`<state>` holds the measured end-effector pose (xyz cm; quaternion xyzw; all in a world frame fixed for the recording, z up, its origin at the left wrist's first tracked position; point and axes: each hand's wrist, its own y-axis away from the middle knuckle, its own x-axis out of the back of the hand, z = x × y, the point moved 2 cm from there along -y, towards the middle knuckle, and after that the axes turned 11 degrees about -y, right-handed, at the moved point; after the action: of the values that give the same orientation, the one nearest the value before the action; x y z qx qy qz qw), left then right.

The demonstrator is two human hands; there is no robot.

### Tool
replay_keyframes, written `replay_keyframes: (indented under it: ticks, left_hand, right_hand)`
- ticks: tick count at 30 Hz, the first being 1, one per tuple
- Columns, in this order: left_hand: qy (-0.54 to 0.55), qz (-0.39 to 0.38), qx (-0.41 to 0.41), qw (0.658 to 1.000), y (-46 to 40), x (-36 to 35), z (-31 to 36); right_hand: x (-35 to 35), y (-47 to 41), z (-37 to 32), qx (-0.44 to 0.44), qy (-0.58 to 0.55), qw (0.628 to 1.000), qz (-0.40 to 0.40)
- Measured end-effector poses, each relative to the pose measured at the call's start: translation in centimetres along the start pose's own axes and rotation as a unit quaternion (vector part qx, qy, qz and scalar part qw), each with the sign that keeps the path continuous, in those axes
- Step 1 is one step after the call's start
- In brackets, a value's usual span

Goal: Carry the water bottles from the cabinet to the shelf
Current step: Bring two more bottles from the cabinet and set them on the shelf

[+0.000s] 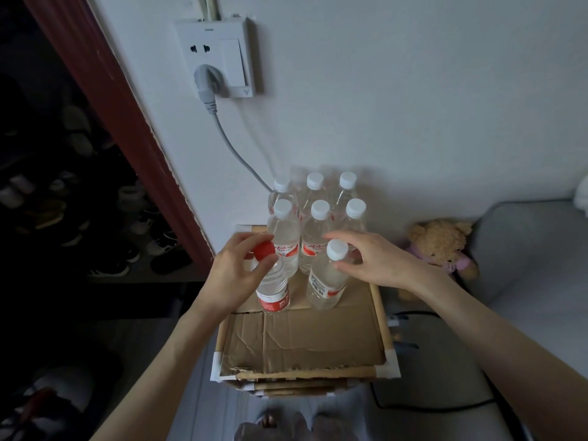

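The left hand (pixel 237 268) curls its fingers around the neck of a red-capped bottle (pixel 273 289), thumb and forefinger pinching just under the cap, so it holds that bottle upright on the cardboard. The right hand (pixel 372 261) closes loosely on the shoulder of a white-capped bottle (pixel 326 281), fingertips (pixel 342 266) pressed just below its cap; this bottle also stands upright, a little apart from the red-capped one. Both sit on the cardboard top (pixel 302 340) of a low shelf (pixel 386 337) with a wooden rim and taped corners. Directly behind them six more bottles (pixel 315 224) stand in two close rows of three, white caps up, the back row hard against the white wall (pixel 413 106). The front half of the cardboard lies bare up to the near edge, with open room for both forearms. A grey cord (pixel 232 148) hangs from a wall socket (pixel 218 57) down behind the bottles. To the right a teddy bear (pixel 442 246) leans beside a grey cushion (pixel 525 265), near the shelf's right edge. To the left, past a dark red door frame (pixel 121 116), shoes (pixel 111 218) lie in a dim space.
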<state>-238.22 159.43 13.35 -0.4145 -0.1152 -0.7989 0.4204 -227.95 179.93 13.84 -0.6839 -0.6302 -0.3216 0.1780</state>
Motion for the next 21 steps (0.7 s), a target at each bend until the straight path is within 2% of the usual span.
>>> replay_keyframes:
  ticks: [10,16,21]
  left_hand:
    - [0.017,-0.013,0.035,0.999,-0.5,0.0,0.2]
    - [0.026,0.018,0.087,0.996,0.6,-0.3,0.4]
    - [-0.004,0.026,0.078,0.997,0.5,-0.9,0.2]
  right_hand:
    - [-0.3,0.0,-0.2,0.015,0.012,0.996,0.082]
    - [-0.6,-0.2,0.0,0.001,-0.002,0.998,0.058]
    - [-0.8,-0.2,0.2,-0.003,0.007,0.999,0.048]
